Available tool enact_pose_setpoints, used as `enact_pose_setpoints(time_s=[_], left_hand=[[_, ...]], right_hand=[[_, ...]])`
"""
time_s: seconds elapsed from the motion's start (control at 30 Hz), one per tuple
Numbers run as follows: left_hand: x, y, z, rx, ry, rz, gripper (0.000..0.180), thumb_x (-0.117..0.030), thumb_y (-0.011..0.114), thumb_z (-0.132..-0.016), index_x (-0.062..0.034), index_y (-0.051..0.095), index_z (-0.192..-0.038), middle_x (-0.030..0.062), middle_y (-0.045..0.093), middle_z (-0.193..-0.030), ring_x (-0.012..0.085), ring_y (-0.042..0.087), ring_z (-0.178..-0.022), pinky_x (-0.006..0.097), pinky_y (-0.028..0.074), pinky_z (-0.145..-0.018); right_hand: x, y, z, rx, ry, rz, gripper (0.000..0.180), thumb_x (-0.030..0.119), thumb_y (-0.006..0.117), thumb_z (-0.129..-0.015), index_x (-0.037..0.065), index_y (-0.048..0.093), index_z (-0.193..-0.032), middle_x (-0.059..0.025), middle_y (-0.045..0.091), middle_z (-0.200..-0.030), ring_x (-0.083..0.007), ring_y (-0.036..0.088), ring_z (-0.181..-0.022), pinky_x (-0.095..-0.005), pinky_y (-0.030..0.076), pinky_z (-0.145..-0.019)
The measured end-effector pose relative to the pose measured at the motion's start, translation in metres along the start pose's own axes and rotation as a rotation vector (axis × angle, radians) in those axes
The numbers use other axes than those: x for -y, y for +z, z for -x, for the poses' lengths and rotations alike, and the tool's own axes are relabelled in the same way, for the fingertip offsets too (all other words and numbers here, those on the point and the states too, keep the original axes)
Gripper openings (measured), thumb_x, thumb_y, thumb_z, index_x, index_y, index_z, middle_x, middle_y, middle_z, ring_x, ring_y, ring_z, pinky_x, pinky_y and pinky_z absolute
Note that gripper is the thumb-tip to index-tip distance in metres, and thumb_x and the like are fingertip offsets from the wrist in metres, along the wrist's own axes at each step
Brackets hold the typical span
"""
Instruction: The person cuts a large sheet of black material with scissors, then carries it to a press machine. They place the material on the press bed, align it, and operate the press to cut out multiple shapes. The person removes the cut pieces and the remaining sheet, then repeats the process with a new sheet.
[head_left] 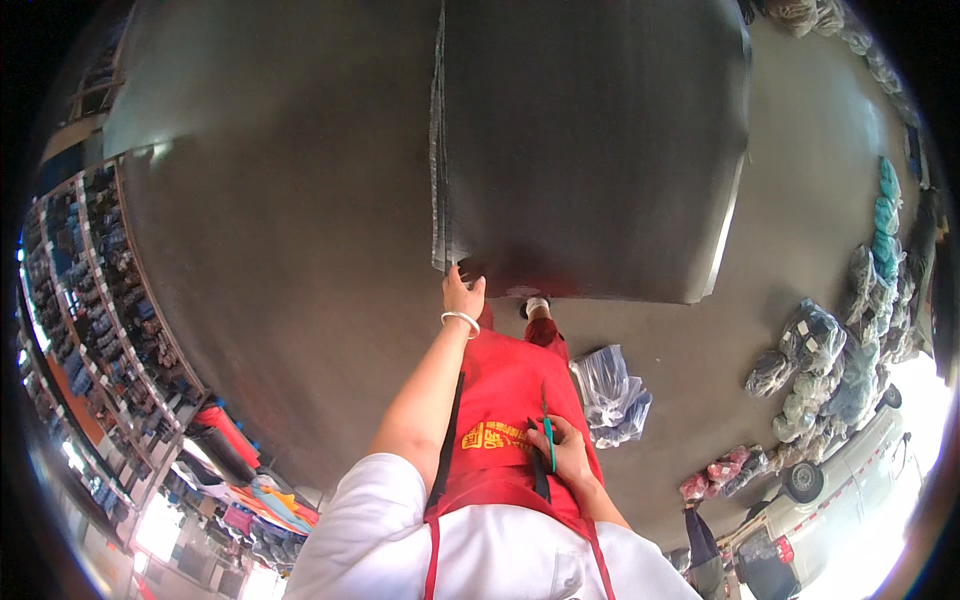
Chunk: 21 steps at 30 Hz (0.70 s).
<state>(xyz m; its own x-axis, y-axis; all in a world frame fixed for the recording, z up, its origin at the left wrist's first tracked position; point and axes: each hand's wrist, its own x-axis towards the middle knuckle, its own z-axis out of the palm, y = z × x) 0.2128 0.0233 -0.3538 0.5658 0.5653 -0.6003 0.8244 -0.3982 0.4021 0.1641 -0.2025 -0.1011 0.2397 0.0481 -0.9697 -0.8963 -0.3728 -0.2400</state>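
Note:
A large stack of dark, smooth fabric point(600, 150) lies ahead of me, with a pale, layered edge down its left side. My left hand point(463, 293), a white bangle on its wrist, is at the near left corner of this fabric, fingers on the edge. In front of my red apron point(500, 380), my right hand point(567, 452) is closed round scissors point(549, 432) with teal handles. Their blades point away from me, and the grip is partly covered by my fingers.
Plastic-wrapped bundles point(610, 395) lie on the floor close to my right. More wrapped bundles point(815, 340) are piled farther right, near a silver van point(840, 490). Racks full of goods point(90, 290) line the left, with colourful cloths point(270, 500) at the lower left.

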Motion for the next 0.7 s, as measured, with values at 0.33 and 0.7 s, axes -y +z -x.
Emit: enact_pose_setpoints(time_s=[0.33,0.7], left_hand=[[0.026,-0.016,-0.037,0.262,-0.275,0.432,0.044,-0.032,0.071,-0.086,0.0006,0.059,-0.113,0.0060,0.064,-0.088,0.0117,0.061,-0.059,0.026,0.050,-0.050],[-0.039,-0.093,-0.010,0.369,0.047,0.160,0.050,-0.041,0.060,-0.093,0.0027,0.055,-0.068,0.0094,0.056,-0.052,0.0159,0.056,-0.044,0.032,0.045,-0.043]], right_hand=[[-0.025,-0.002,-0.006,-0.024,0.039,-0.013,0.044,0.023,0.077,-0.082,0.000,0.060,-0.116,-0.0017,0.064,-0.079,-0.0066,0.058,-0.068,-0.0225,0.046,-0.057],[-0.010,0.005,-0.013,-0.020,0.006,0.082,0.049,0.027,0.078,-0.080,-0.002,0.060,-0.115,-0.0040,0.065,-0.079,-0.0081,0.058,-0.071,-0.0252,0.048,-0.061]])
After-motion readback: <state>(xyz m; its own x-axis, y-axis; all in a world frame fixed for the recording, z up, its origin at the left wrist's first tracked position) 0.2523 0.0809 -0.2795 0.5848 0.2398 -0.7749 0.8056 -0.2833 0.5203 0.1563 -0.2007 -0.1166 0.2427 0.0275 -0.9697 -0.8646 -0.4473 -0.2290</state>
